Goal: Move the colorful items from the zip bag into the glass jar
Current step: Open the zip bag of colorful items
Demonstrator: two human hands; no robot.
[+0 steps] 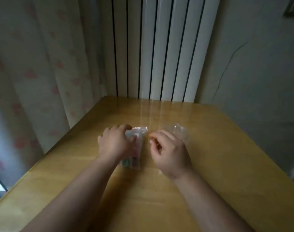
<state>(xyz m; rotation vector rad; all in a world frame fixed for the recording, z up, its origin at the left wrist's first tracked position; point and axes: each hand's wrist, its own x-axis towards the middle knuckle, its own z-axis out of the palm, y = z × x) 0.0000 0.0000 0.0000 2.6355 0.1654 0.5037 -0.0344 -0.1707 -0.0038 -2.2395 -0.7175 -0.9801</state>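
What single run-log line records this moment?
left hand: on zip bag | right hand: beside bag, empty | glass jar: behind right hand | items: still bagged

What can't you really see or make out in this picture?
- Head view: the left hand covers much of the zip bag; its coloured contents are blurred.
- The right hand hides part of the glass jar; its contents are unclear.
- Whether the right hand's curled fingers pinch anything: too small.

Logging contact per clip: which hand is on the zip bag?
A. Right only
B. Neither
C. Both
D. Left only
D. The left hand rests on the zip bag, while the right hand hangs curled beside it, apart from the bag and in front of the glass jar.
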